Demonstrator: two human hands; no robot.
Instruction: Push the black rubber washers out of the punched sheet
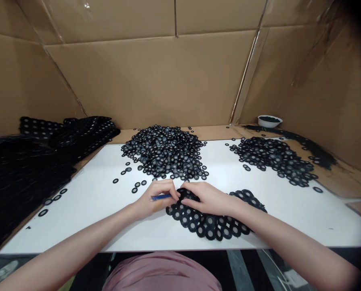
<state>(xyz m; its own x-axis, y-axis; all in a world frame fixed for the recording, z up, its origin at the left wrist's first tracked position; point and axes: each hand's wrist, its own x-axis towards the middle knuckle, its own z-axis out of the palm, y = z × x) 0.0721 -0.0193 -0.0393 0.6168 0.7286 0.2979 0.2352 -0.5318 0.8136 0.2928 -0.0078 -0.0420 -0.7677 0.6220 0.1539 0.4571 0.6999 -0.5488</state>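
Observation:
Near the front middle of the white board lies a black piece made of joined rings (210,221) with pale centres. My left hand (160,196) is at its left end, fingers closed around a blue stick-like tool (161,197) that points toward the piece. Its tip is hidden by the fingers. My right hand (209,198) rests over the piece's upper left part, with thumb and fingers pinching its edge. The two hands' fingertips nearly meet there. Behind the hands rises a large heap of loose black rings (165,151).
A second ring heap (271,157) spreads at the right. A white bowl (269,121) with dark contents stands at the back right, beside dark strands (313,147). Black ringed fabric (86,131) and dark material (19,182) lie left. Cardboard walls (156,81) surround the board (86,202).

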